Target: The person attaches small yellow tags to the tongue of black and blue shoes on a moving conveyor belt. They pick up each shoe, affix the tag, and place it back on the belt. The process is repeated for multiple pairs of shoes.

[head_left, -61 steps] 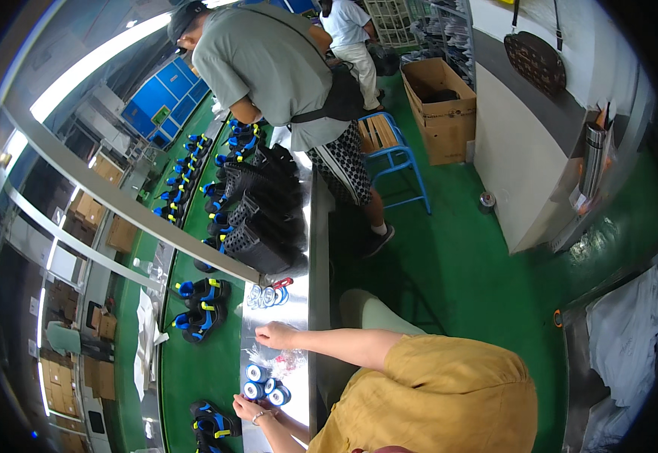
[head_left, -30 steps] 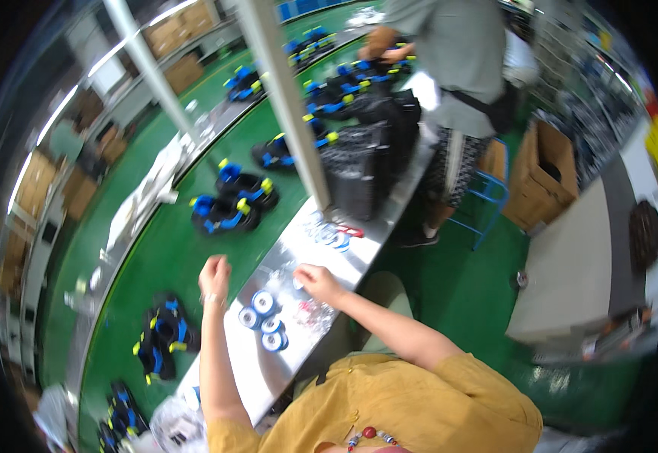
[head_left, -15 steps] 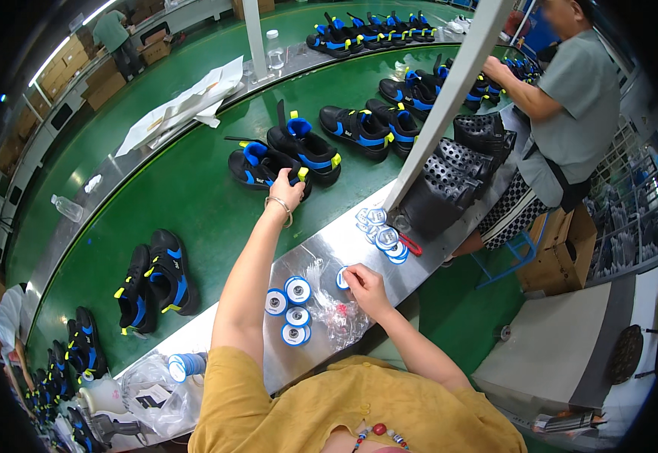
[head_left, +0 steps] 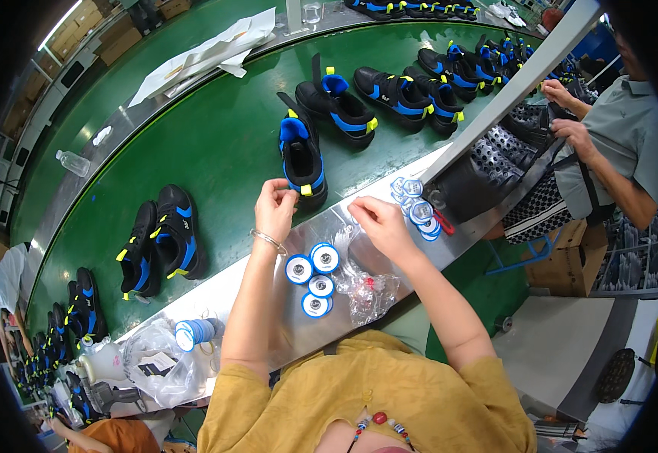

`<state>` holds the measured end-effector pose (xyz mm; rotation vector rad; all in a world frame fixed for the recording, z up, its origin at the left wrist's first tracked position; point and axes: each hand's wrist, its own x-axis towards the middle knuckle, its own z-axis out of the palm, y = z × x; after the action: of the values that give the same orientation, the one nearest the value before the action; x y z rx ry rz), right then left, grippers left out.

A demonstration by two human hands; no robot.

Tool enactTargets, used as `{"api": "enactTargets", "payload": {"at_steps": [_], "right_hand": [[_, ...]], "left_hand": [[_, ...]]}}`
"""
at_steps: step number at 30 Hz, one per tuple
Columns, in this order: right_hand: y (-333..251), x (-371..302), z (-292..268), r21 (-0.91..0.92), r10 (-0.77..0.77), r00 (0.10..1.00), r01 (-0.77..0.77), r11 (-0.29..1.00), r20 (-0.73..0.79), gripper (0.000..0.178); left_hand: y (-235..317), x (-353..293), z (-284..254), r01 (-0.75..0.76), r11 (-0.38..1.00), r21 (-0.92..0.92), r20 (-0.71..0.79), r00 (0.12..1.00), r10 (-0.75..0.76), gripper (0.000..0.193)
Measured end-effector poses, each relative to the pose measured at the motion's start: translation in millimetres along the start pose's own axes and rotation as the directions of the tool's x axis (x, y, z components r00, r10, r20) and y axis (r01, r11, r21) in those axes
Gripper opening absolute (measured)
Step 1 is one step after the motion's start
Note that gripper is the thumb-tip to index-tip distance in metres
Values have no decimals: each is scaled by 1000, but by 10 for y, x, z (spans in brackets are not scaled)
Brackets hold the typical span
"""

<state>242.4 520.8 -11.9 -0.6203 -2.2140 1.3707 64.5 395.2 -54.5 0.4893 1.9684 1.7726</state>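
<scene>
A black and blue shoe [head_left: 302, 162] stands on the green belt, its heel with a yellow-green tab facing me and its strap raised. My left hand [head_left: 274, 213] is pinched just left of that heel; whatever it holds, if anything, is hidden. Over the metal ledge, my right hand [head_left: 383, 228] is also closed in a pinch, its contents too small to make out. Below and between the hands lie round white and blue tags [head_left: 299, 269]. Beside them is a crumpled clear plastic bag [head_left: 370, 293] with red bits. The shoe's mate [head_left: 336, 109] stands just behind it.
More shoes [head_left: 397, 94] line the belt [head_left: 223, 158] on both sides. Blue and white tags [head_left: 418, 210] and a red-handled item [head_left: 443, 221] lie by a slanted grey post [head_left: 510, 87]. A co-worker [head_left: 623, 143] handles dark items at right. Rolled tags [head_left: 193, 332] sit at left.
The shoe has turned so its heel faces me, and my left hand has shifted from its heel top to beside it. My right hand has risen from a round tag toward the shoe.
</scene>
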Motion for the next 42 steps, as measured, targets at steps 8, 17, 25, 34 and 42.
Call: {"api": "enactTargets", "payload": {"at_steps": [8,17,25,34,42], "right_hand": [[59,373,235,-549,-344,933,344,762,106,11],[-22,523,428,-531,-316,922,386,754,223,14],[-231,552,423,-251,23,962,48,967,271,16],[-305,652,575,126,-126,984,110,986,129,14],[-375,592,489,440,132,965,-222,870,226,14]], "left_hand": [[-72,-45,4,6,994,-114,129,992,9,16],[-64,-89,-55,80,958,-276,147,988,-40,13],[-82,-177,-149,-42,971,-235,-80,997,24,11],[213,-185,0,-371,923,-98,26,927,375,8],[167,-221,-10,-294,956,2,25,956,294,9]]}}
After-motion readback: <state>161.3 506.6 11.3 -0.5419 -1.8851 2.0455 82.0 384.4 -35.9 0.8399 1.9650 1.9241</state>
